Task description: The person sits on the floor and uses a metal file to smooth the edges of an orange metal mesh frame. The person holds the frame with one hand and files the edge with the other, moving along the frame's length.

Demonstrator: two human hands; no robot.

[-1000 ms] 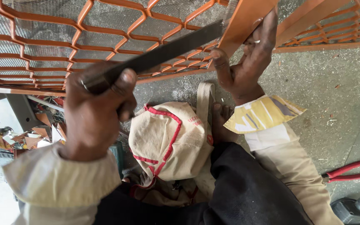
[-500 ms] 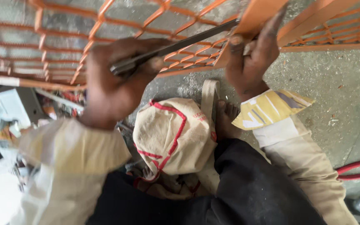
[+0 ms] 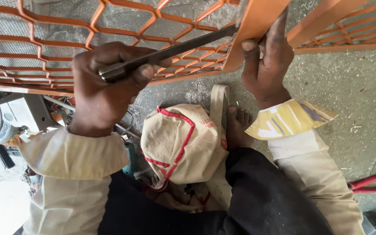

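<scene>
Since half a second ago my left hand [image 3: 103, 89] has slid a little to the right along the orange mesh, and the file's far end now sits tight against the flat bar. I have that left hand's fingers [image 3: 142, 72] wrapped fully closed around the handle end of the long dark flat metal file [image 3: 175, 48], which runs up and to the right across the orange expanded-metal mesh panel [image 3: 66, 39]. Its tip meets the flat orange steel bar [image 3: 257, 26] at the panel's right edge. My right hand [image 3: 268, 61] grips that bar, thumb on the near face and fingers curled around behind it, closed on the metal. Below my hands, on the grey concrete floor [image 3: 349, 91], a beige cloth bag with red piping [image 3: 181, 143] rests against my bare foot [image 3: 238, 126]. Red-handled pliers [image 3: 370, 182] lie near the floor's lower right edge, well apart from both hands.
</scene>
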